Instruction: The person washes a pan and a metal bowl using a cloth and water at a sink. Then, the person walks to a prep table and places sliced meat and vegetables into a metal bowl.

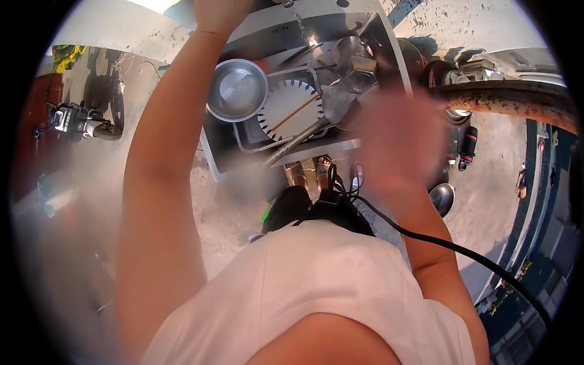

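My left hand (222,13) reaches past the far left edge of the sink (213,159); its fingers are cut off by the top of the view. My right hand (398,137) is a blur over the sink's right side, and its fingers cannot be made out. Below my left hand, a round metal bowl (238,90) sits at the sink's left. Beside it lies a white plate (291,112) with a dark patterned rim and a brown stick (296,115) across it. Metal vessels (354,61) are piled near my right hand. Water (300,23) runs from the tap.
A rusty pipe (511,100) crosses the right side. More pots (453,76) stand right of the sink, with a metal bowl (442,199) on the ground. A black cable (450,244) runs from my waist. A motorbike (82,120) stands at the left.
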Demonstrator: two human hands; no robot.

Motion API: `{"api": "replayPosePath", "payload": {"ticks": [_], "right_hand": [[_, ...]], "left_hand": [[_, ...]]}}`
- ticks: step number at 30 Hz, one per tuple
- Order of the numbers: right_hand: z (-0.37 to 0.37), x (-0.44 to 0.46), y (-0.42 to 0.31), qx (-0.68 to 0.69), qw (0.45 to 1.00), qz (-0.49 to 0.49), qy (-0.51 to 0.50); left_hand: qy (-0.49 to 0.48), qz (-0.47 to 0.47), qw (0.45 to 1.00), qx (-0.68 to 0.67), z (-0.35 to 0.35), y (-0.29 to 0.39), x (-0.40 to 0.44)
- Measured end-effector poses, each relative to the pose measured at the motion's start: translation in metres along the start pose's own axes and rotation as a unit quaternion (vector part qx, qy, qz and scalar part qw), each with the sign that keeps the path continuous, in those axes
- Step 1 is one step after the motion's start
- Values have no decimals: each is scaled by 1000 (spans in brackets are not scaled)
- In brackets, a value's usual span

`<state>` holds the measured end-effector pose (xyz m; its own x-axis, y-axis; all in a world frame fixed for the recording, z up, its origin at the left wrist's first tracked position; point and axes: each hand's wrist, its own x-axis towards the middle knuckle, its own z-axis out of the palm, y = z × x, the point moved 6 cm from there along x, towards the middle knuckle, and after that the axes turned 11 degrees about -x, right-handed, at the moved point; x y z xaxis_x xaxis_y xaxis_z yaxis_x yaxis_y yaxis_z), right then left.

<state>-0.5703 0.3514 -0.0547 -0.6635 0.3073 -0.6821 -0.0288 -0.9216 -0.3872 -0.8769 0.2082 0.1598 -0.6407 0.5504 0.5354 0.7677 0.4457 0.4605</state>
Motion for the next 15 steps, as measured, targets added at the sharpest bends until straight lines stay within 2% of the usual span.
{"api": "replayPosePath", "payload": {"ticks": [2,4,5,6,7,9,10,11,12,13,15], "right_hand": [[-4,-2,2,-1,1000,2,3],[-9,-7,9,1,1000,4,9],[-10,-6,9,-7,1000,-1,0],[-13,-7,10,-6,1000,1,4],[-15,-6,12,-6,1000,3,4],[-17,-6,14,-4,1000,5,3],[-18,-7,16,-5,1000,8,13],[-20,-9,16,-4,1000,11,22],[-21,-9,17,-2,1000,11,23],[-21,-8,18,-4,1000,12,24],[-21,-8,22,-6,1000,18,24]], "left_hand": [[6,8,1000,-29,1,-4,-2],[65,43,986,-150,-2,-12,-10],[65,43,986,-150,0,-21,-15],[58,-111,940,-317,7,-52,-29],[49,-259,845,-465,21,-82,-51],[22,-360,800,-480,37,-126,-105],[72,-394,819,-411,44,-128,-143],[36,-504,807,-305,62,-156,-193],[29,-602,746,-283,73,-172,-246],[33,-696,649,-305,78,-171,-293],[121,-792,514,-308,78,-165,-353]]}}
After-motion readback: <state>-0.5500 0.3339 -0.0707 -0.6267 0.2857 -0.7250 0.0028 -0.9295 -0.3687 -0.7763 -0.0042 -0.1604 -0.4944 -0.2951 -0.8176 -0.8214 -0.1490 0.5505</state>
